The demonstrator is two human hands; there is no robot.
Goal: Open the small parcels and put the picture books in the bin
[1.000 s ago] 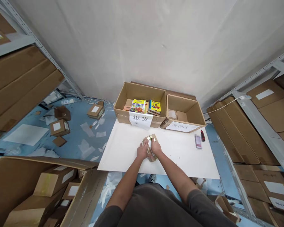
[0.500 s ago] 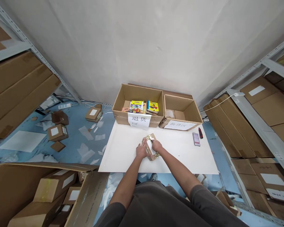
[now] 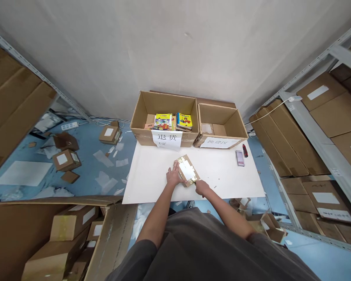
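Observation:
A small cardboard box [image 3: 187, 170] with a white label and shiny tape lies slantwise on the white table [image 3: 152, 175]. My left hand [image 3: 173, 175] grips its left side, fingers near the upper edge and thumb low down. Close to the box's lower right corner, my right hand [image 3: 202, 188] is closed round a slim tool [image 3: 195, 181] that looks like a box cutter. Its tip points at that corner; the rest is hidden in my fist.
Behind stand two open cartons with paper signs: the left carton [image 3: 137, 134] holds picture books [image 3: 163, 121], the right carton [image 3: 240, 134] a pale packet. A red-and-black tool [image 3: 245, 150] lies by a purplish card [image 3: 240, 158]. A large carton [image 3: 114, 238] of boxes stands at lower left.
My right hand has moved from over the box's label down to its lower right corner. The left hand stays on the box's left side. The camera view has shifted slightly.

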